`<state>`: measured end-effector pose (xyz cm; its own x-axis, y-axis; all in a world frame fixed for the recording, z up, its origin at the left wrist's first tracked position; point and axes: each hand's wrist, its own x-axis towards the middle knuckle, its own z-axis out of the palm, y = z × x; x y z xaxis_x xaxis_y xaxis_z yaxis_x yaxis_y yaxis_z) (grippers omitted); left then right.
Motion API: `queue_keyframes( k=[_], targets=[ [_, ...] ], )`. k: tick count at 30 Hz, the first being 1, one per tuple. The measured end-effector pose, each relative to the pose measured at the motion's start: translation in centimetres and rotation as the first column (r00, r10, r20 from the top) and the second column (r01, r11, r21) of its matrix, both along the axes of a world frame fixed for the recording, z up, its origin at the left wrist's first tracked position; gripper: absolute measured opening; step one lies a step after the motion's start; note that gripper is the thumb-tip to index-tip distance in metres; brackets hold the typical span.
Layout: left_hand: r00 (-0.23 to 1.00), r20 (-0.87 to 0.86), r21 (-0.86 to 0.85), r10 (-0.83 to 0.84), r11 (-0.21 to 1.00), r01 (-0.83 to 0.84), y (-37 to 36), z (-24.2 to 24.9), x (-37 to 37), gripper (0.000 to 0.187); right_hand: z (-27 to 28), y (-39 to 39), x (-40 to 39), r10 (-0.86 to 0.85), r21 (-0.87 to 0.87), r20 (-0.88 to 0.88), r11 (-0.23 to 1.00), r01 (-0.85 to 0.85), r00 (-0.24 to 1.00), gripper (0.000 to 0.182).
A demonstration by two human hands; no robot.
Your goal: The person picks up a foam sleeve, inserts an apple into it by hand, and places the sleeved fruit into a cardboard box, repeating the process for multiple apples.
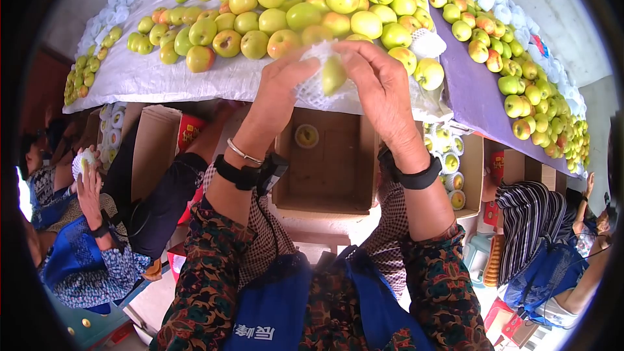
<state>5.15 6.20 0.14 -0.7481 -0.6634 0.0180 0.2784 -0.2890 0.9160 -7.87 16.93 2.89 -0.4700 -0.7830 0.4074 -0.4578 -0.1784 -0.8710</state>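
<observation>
My left hand (284, 83) pinches a white foam net sleeve (312, 88), its fingertips smeared by motion. A yellow-green apple (333, 76) sits against the net, between my two hands. My right hand (382, 91) has its thumb and fingers closed at the apple's right side and the net's upper edge. Both hands are raised just in front of the pile of apples (272, 18) on the white-covered table (247, 84). Below them an open cardboard box (325, 201) holds one netted apple (306, 136) in its far left corner.
To the right, a purple-covered table (465, 84) carries more apples (520, 84) and white foam nets (513, 16). A box of netted apples (450, 162) stands beside my box. Co-workers sit on both sides; the left one's hand (89, 195) is by a netted apple (83, 159).
</observation>
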Motion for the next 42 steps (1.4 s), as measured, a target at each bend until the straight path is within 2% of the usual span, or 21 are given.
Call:
queue_keyframes(
  k=[2, 3, 5, 6, 8, 9, 11, 12, 13, 14, 15, 17, 18, 20, 23, 27, 29, 33, 35, 36, 42],
  targets=[
    [0.996, -0.079, 0.09, -0.042, 0.995, 0.049, -0.1, 0.0, 0.1, 0.041, 1.1, 0.4, 0.2, -0.114, 0.199, 0.056, 0.975, 0.101, 0.992, 0.034],
    [0.996, -0.078, 0.09, -0.043, 0.995, 0.05, -0.1, 0.1, 0.2, 0.041, 1.0, 0.4, 0.3, -0.115, 0.199, 0.056, 0.975, 0.102, 0.992, 0.034],
    [0.992, -0.091, 0.093, -0.088, 0.991, 0.096, -0.1, 0.3, 0.5, 0.051, 0.7, 0.1, 0.4, -0.216, 0.126, -0.151, 0.964, 0.236, 0.965, 0.027],
    [0.992, -0.09, 0.093, -0.088, 0.991, 0.096, -0.2, 0.3, 0.6, 0.051, 0.4, 0.0, 0.2, -0.217, 0.126, -0.15, 0.964, 0.236, 0.965, 0.027],
    [0.979, -0.153, 0.102, -0.132, 0.984, 0.149, -0.4, 0.2, 0.7, 0.053, -0.2, -0.3, -0.2, -0.337, -0.097, -0.359, 0.941, 0.324, 0.87, 0.026],
    [0.979, -0.153, 0.103, -0.133, 0.984, 0.149, -0.3, 0.2, 0.7, 0.053, -0.3, -0.3, -0.5, -0.337, -0.097, -0.359, 0.941, 0.325, 0.87, 0.026],
    [0.984, -0.123, 0.102, -0.126, 0.985, 0.139, -0.3, 0.3, 0.8, 0.054, -0.6, -0.1, -1.1, -0.119, 0.114, -0.03, 0.986, 0.122, 0.992, 0.03],
    [0.984, -0.123, 0.102, -0.126, 0.985, 0.139, -0.3, 0.2, 0.9, 0.054, -0.8, -0.2, -1.2, -0.119, 0.115, -0.029, 0.986, 0.121, 0.992, 0.03],
    [0.975, -0.153, 0.104, -0.161, 0.979, 0.178, -0.3, 0.2, 1.0, 0.054, -0.9, -0.3, -1.3, -0.039, 0.073, 0.175, 0.997, 0.027, 0.984, 0.03],
    [0.964, -0.182, 0.106, -0.196, 0.97, 0.217, -0.3, 0.1, 1.0, 0.054, -1.0, -0.2, -1.3, 0.048, 0.014, 0.368, 0.998, -0.057, 0.928, 0.029],
    [0.963, -0.182, 0.106, -0.197, 0.97, 0.218, -0.1, 0.3, 1.0, 0.054, -0.7, -0.1, -1.4, 0.047, 0.014, 0.369, 0.998, -0.056, 0.928, 0.029],
    [0.951, -0.232, 0.17, -0.206, 0.954, 0.248, 0.3, 0.9, 0.9, 0.046, 0.2, 0.3, -1.8, 0.033, 0.081, 0.66, 0.99, -0.114, 0.751, 0.026],
    [0.951, -0.232, 0.17, -0.205, 0.954, 0.248, 0.3, 0.9, 0.9, 0.046, 0.2, 0.3, -1.9, 0.033, 0.081, 0.66, 0.99, -0.115, 0.751, 0.026],
    [0.93, -0.283, 0.243, -0.234, 0.921, 0.306, 0.2, 1.0, 0.9, 0.046, 0.2, 0.4, -2.0, 0.072, 0.063, 0.77, 0.98, -0.188, 0.634, 0.029],
    [0.94, -0.325, 0.37, -0.101, 0.902, 0.224, -0.7, -0.5, 0.9, 0.044, 0.4, 0.5, -2.3, 0.13, 0.074, 0.727, 0.961, -0.265, 0.674, 0.035],
    [0.888, -0.453, 0.351, -0.084, 0.898, 0.264, -1.2, -0.7, 0.7, 0.044, -0.2, 0.4, -2.2, 0.186, 0.123, 0.652, 0.931, -0.344, 0.735, 0.046],
    [0.924, -0.383, 0.389, 0.019, 0.91, 0.142, -0.6, 0.0, 0.5, 0.04, -0.4, 0.3, -1.9, 0.16, 0.144, 0.706, 0.921, -0.361, 0.69, 0.045],
    [0.917, -0.397, 0.469, 0.049, 0.869, 0.157, -1.0, -0.5, 0.6, 0.04, -0.5, 0.0, -1.6, 0.158, 0.127, 0.752, 0.918, -0.376, 0.64, 0.046],
    [0.908, -0.414, 0.511, 0.055, 0.84, 0.182, -1.1, -0.5, 0.6, 0.039, -0.6, -0.1, -1.5, 0.216, 0.001, 0.833, 0.92, -0.391, 0.51, 0.046],
    [0.908, -0.414, 0.511, 0.055, 0.84, 0.182, -1.1, -0.4, 0.6, 0.039, -0.9, -0.2, -1.4, 0.216, 0.001, 0.833, 0.92, -0.392, 0.51, 0.046],
    [0.887, -0.432, 0.557, 0.163, 0.822, 0.12, -1.0, -0.6, 0.2, 0.04, -2.1, -0.8, 0.2, 0.132, 0.048, 0.747, 0.967, -0.25, 0.652, 0.043]
  ],
)
